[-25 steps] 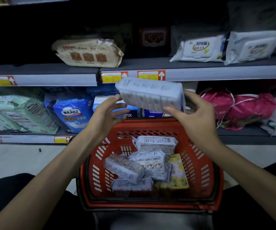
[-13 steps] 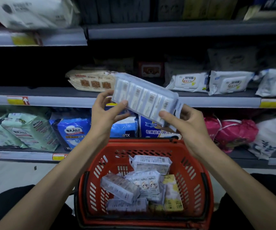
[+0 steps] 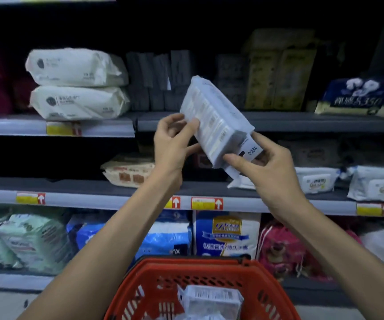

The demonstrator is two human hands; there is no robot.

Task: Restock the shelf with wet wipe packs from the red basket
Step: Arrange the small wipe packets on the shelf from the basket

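A long clear-wrapped multipack of wet wipe packs [image 3: 214, 118] is held tilted in front of the shelves, its far end raised toward the upper shelf [image 3: 279, 121]. My left hand [image 3: 175, 144] grips its left side with the fingertips. My right hand [image 3: 265, 172] holds its lower right end, by the label flap. The red basket [image 3: 154, 280] sits at the bottom of the view, with another wrapped wipe pack [image 3: 211, 299] lying in it.
The upper shelf carries two white stacked packs [image 3: 75, 84], dark grey packs [image 3: 161, 79], yellow boxes [image 3: 279, 77] and a blue tissue pack [image 3: 357, 95]. White wipe packs [image 3: 378, 185] lie on the middle shelf at right. Blue and green bags fill the lowest shelf.
Both hands have lifted the multipack higher and tilted it more steeply toward the upper shelf. The view has risen, so the basket has dropped to the bottom edge.
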